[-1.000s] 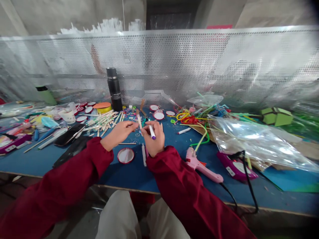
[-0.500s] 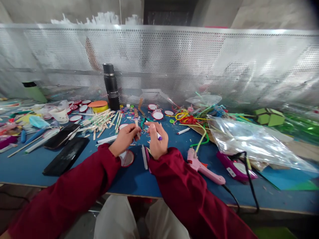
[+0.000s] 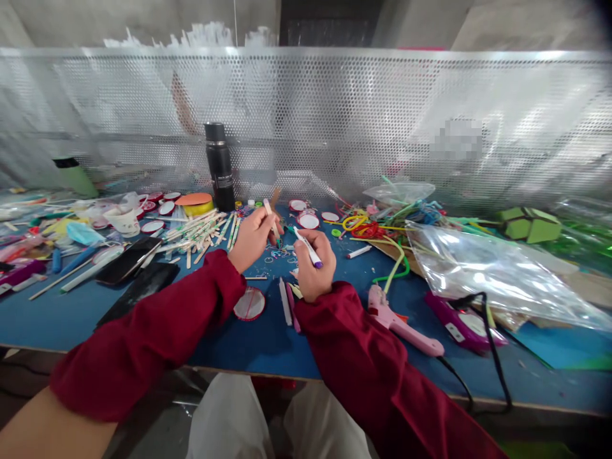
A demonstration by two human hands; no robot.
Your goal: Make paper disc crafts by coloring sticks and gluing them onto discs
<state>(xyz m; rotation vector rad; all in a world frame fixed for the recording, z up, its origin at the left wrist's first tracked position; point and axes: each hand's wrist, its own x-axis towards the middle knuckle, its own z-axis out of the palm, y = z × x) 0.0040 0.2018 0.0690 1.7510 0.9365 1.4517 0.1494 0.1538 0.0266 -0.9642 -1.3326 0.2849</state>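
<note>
My left hand [image 3: 252, 239] is closed around a pale wooden craft stick [image 3: 271, 215], which tilts with its upper end toward the black bottle. Just to the right, my right hand [image 3: 316, 268] grips a white marker [image 3: 307, 247] with a purple end like a pen, its other end pointing up and left toward the stick. The two hands are a short way apart. Below my left hand lies a round white disc [image 3: 249, 303] with a red rim. Beside my right wrist are a white marker-like stick [image 3: 285, 302] and a purple one [image 3: 293, 308].
A pink glue gun [image 3: 406, 328] lies at the right, near a clear plastic sheet [image 3: 492, 277] and a purple box [image 3: 461, 325] with a black cable. A pile of craft sticks [image 3: 201, 233], a black bottle [image 3: 220, 169] and phones [image 3: 127, 260] are on the left.
My left hand has raised and tilted the craft stick. In my right hand the marker has turned from lying in the palm to a writing grip. The whole view has shifted slightly.
</note>
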